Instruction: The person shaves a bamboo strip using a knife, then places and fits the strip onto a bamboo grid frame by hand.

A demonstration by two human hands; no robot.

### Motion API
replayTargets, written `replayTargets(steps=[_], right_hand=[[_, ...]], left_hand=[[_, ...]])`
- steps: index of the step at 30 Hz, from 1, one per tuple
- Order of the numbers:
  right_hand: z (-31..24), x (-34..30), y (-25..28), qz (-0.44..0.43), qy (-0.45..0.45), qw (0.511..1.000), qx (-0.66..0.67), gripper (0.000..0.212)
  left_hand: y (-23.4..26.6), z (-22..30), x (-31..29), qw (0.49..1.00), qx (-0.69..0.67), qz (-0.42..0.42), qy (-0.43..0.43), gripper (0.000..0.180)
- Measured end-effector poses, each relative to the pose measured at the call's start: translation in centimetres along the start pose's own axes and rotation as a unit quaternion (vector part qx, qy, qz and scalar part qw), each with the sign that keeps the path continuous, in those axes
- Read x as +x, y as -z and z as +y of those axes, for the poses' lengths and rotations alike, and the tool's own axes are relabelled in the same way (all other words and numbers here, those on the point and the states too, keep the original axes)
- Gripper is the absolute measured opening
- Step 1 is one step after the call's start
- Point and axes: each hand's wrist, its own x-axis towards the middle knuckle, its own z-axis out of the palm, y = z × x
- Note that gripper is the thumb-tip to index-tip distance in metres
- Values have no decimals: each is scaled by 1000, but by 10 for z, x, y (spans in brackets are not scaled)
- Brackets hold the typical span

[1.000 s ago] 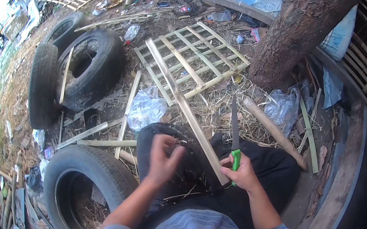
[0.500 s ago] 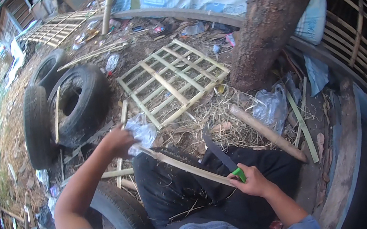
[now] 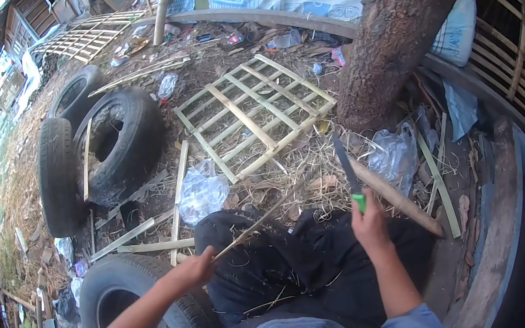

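My left hand (image 3: 198,267) is closed around the near end of a thin bamboo strip (image 3: 260,221), which slants up and to the right above my dark trousers. In my right hand (image 3: 368,219) is a knife (image 3: 347,166) with a green handle, gripped with its dark blade pointing up and away from me. The blade stands apart from the strip. Just right of the knife, a round bamboo pole (image 3: 395,198) lies on the ground. Ahead of my knees rests a bamboo lattice panel (image 3: 261,114) among loose shavings.
Several old tyres (image 3: 121,147) lie to the left, one (image 3: 123,287) close by my left arm. A tree trunk (image 3: 395,21) leans at the right. Clear plastic bags (image 3: 201,192) and cut bamboo slats (image 3: 438,178) litter the ground. A slatted bamboo wall (image 3: 509,50) stands at far right.
My left hand has come down toward my lap, and the strip now points away from me. My right hand has left the strip's end, moving right and forward with the knife raised.
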Motion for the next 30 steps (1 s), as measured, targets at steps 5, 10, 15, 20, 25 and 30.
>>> replayTargets(steps=[5, 10, 15, 20, 25, 30], right_hand=[[-44, -24, -69, -101, 23, 992, 66, 18], [-48, -22, -116, -148, 47, 985, 74, 27], [10, 18, -140, -218, -26, 976, 3, 36], [34, 70, -107, -159, -110, 976, -104, 38], [24, 44, -105, -191, -105, 972, -81, 38], [71, 27, -99, -199, -158, 966, -44, 37]], left_hand=[[-57, 3, -11, 984, -127, 88, 92, 23], [-72, 9, -7, 965, -176, 140, 133, 21], [-97, 3, -5, 961, -147, 214, 97, 21], [-95, 4, -5, 957, -138, 218, 129, 22], [-47, 16, 14, 948, -206, 176, 166, 28], [40, -16, 121, 941, 28, 326, -82, 26]])
